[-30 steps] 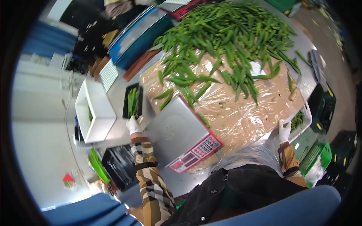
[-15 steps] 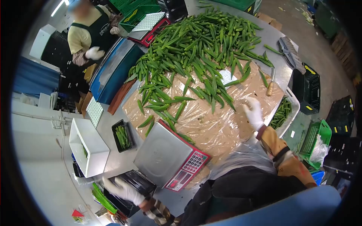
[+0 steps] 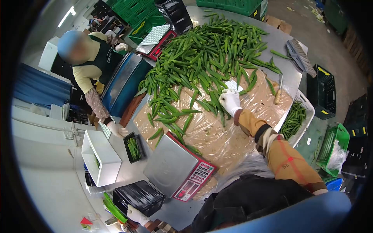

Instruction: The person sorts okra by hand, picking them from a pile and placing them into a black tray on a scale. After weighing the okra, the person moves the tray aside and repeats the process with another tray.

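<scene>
A big heap of okra lies over the table's far part, on brown sheets under clear plastic. My right hand, in a white glove, is at the heap's near edge with its fingers bent inward; whether okra is between them is hidden. At the bottom left my gloved left hand is at the near side of a stack of black trays, its fingers curled and partly hidden. Between the hands stands a red and silver scale with a bare plate. A black tray of okra sits left of the scale.
A co-worker leans in at the left, a gloved hand near the okra tray. A white box stands beside it. To the right are a brush, a wooden-handled tool and a white basket of okra. Another scale stands behind.
My right hand has moved left and forward to the okra heap. My left hand has lowered and its fingers have curled. The co-worker has leaned in and reached toward the okra tray.
</scene>
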Available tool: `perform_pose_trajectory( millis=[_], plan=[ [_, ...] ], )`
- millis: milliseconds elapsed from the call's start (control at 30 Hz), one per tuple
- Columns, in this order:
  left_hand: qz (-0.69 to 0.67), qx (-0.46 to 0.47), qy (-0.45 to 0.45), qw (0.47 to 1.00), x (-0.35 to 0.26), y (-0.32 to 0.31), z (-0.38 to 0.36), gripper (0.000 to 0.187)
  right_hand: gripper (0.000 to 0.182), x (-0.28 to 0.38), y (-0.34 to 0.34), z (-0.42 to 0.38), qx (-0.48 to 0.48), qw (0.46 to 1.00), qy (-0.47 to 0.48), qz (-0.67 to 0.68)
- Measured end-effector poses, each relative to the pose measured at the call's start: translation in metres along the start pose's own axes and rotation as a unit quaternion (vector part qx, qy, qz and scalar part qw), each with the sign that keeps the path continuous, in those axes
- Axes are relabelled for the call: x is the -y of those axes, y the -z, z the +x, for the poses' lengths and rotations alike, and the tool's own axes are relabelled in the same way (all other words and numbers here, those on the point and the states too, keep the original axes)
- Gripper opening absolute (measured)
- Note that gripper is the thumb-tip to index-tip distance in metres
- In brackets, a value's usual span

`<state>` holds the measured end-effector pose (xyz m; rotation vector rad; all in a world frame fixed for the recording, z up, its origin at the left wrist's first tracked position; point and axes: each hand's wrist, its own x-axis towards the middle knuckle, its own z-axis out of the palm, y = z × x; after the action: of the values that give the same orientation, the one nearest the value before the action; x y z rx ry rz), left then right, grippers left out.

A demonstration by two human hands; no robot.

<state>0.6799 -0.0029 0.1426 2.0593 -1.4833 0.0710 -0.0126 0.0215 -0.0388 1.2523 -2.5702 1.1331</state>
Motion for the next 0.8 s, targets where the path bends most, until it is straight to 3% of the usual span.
perform_pose_trajectory(
  millis=[100,133,167,267,300,333,367,400,433,500,600,800],
  plan=[
    [-0.129,-0.202,0.006,0.971,-0.027,0.007,-0.010,0.041,0.009,-0.012,0.025,-0.008,-0.082,0.991,-0.039,0.095],
    [-0.170,-0.267,0.009,0.949,-0.036,0.013,-0.016,0.039,0.011,-0.016,0.039,-0.014,-0.019,0.991,-0.088,0.099],
    [0.036,-0.318,-0.112,0.941,-0.043,0.027,-0.020,0.028,0.012,-0.016,0.048,-0.021,0.004,0.988,-0.112,0.103],
    [-0.066,-0.274,-0.221,0.934,-0.083,0.012,-0.042,0.018,0.019,-0.009,0.051,-0.040,0.146,0.976,-0.158,0.029],
    [-0.104,-0.229,-0.243,0.937,-0.101,-0.003,-0.059,0.011,0.029,-0.011,0.043,-0.046,0.218,0.970,-0.093,-0.047],
    [-0.100,-0.180,-0.253,0.945,-0.134,-0.016,-0.083,0.010,0.034,-0.005,0.040,-0.051,0.233,0.966,-0.091,-0.066],
    [-0.118,-0.122,-0.202,0.965,-0.124,-0.045,-0.101,0.011,0.038,0.006,0.034,-0.054,0.247,0.961,-0.089,-0.083],
    [-0.131,-0.082,-0.274,0.949,-0.103,-0.075,-0.115,0.007,0.042,0.016,0.029,-0.053,0.261,0.956,-0.087,-0.100],
    [-0.150,0.022,-0.290,0.945,-0.135,-0.073,-0.139,0.008,0.047,0.022,0.024,-0.051,0.262,0.956,-0.095,-0.093],
    [-0.083,0.150,-0.335,0.926,-0.139,-0.080,-0.165,0.011,0.058,0.029,0.011,-0.046,0.261,0.955,-0.115,-0.082],
    [-0.066,0.174,-0.298,0.936,-0.149,-0.082,-0.192,0.013,0.063,0.032,0.005,-0.031,0.267,0.950,-0.135,-0.087],
    [-0.075,0.148,-0.264,0.950,-0.155,-0.073,-0.195,0.018,0.056,0.032,-0.011,-0.012,0.253,0.952,-0.151,-0.082]
  ],
)
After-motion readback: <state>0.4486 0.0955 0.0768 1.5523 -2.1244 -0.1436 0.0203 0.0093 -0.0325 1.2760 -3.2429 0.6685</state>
